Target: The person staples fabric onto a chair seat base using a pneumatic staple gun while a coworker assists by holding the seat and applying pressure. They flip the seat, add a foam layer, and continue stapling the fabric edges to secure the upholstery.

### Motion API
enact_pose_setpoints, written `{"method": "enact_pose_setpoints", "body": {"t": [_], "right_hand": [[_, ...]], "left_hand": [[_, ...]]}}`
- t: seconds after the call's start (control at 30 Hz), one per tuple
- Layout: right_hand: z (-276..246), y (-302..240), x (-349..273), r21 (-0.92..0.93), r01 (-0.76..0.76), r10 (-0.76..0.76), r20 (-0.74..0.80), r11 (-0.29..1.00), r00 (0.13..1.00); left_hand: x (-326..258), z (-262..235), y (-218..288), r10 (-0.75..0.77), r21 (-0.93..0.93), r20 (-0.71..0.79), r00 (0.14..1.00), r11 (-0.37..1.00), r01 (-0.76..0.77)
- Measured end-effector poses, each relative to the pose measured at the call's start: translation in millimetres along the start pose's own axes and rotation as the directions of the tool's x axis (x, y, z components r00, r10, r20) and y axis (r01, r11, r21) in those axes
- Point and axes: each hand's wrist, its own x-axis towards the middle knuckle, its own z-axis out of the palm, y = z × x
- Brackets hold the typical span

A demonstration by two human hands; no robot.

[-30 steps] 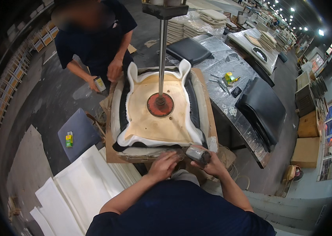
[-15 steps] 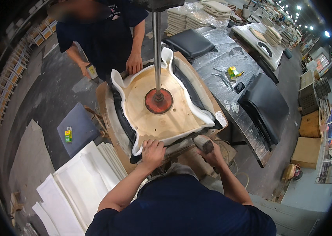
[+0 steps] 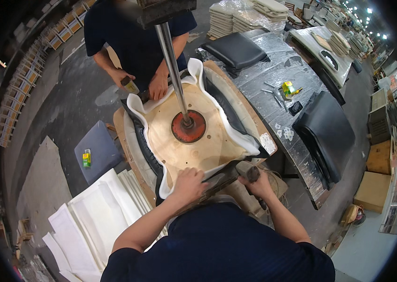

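1. Plywood panel (image 3: 205, 157) sits directly under the red disc (image 3: 194, 134), which bears on its middle; all places below are taken from that disc. A metal rod (image 3: 172, 70) rises from the disc, tilted in view.
2. White padding (image 3: 195, 69) rings the disc well out from it, curling up along the panel's edges and standing highest at the corners beyond the disc. Outside it runs a black cover (image 3: 218, 101).
3. Left hand (image 3: 189, 185): on the near side of the disc, fingers bent, tips down at the panel's near edge. I cannot tell whether they pinch the padding or only press there.
4. Right hand (image 3: 259, 185): nearer the person than the disc and to its right, fingers wrapped around a grey hand tool (image 3: 247, 170). The tool's head is by the panel's near right corner.
5. Beyond the disc stands a co-worker (image 3: 135, 35), one hand (image 3: 158, 87) at the far edge of the work, the other holding a similar tool (image 3: 129, 85).
6. Right of the disc, a film-covered table (image 3: 255, 77) bears black cushions (image 3: 327, 134) and a yellow-green box (image 3: 288, 88).
7. Left of the disc lies a blue-grey seat (image 3: 97, 145); nearer the person than that are white sheets (image 3: 97, 202).
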Motion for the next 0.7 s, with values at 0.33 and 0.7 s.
{"method": "enact_pose_setpoints", "body": {"t": [0.33,0.7], "right_hand": [[12.9,5.2,-7.3,0.021,0.208,-0.207,-0.056,0.978,0.977],[33.9,45.2,-17.8,0.228,0.226,-0.184,-0.191,0.947,0.964]], "left_hand": [[84.4,57.7,17.7,0.037,-0.295,-0.031,0.999,0.954,-0.045],[149.7,63.5,32.5,-0.103,-0.294,0.283,0.954,0.937,0.189]]}}
